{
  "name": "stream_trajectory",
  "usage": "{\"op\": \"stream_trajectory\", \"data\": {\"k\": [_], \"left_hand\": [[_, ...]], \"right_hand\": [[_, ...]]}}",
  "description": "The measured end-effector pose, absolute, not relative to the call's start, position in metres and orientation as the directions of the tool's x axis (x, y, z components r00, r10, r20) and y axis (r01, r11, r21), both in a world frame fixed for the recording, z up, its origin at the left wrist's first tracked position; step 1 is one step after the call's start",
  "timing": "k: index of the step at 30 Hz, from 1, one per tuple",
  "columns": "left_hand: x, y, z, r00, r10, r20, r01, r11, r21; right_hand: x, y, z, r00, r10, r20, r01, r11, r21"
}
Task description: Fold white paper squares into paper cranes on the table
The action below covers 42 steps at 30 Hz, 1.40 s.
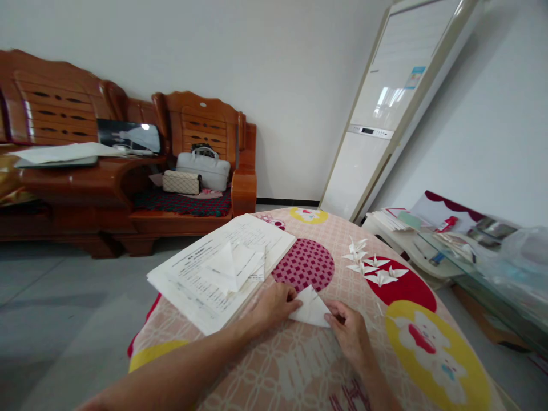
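Observation:
A white sheet of paper folded into a triangle (311,309) lies over the patterned tablecloth, one point facing away from me. My left hand (276,302) pinches its left corner between thumb and fingers. At the right corner, my right hand (347,326) grips the paper with curled fingers. Left of my hands is a stack of printed sheets (188,285), with several loose folded white papers (231,265) on top. Several small white paper cranes (381,277) sit together on the cloth, beyond my right hand.
The round table's cloth (252,374) has colourful patches. To the right, a glass-topped stand (454,257) holds papers, a plastic bag and small items. A wooden chair (205,125) with bags stands at the back left, and a tall air conditioner (372,108) at the back.

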<state>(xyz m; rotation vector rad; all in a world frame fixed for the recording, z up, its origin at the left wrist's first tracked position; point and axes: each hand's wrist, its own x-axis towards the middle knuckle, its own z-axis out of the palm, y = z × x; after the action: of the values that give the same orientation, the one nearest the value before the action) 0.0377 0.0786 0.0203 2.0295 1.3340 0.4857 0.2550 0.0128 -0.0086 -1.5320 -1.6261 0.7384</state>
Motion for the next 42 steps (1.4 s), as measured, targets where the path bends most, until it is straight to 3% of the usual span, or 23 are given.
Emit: {"op": "stream_trajectory", "data": {"k": [17,42], "left_hand": [[0.037,0.075,0.013,0.358,0.934,0.020,0.618,-0.252,0.744],[0.040,0.081,0.013,0.345,0.939,0.014,0.687,-0.262,0.677]], "right_hand": [[0.248,0.014,-0.014,0.052,0.954,0.295,0.693,0.178,-0.699],[0.242,0.015,-0.006,0.065,0.972,0.225,0.761,0.097,-0.641]]}}
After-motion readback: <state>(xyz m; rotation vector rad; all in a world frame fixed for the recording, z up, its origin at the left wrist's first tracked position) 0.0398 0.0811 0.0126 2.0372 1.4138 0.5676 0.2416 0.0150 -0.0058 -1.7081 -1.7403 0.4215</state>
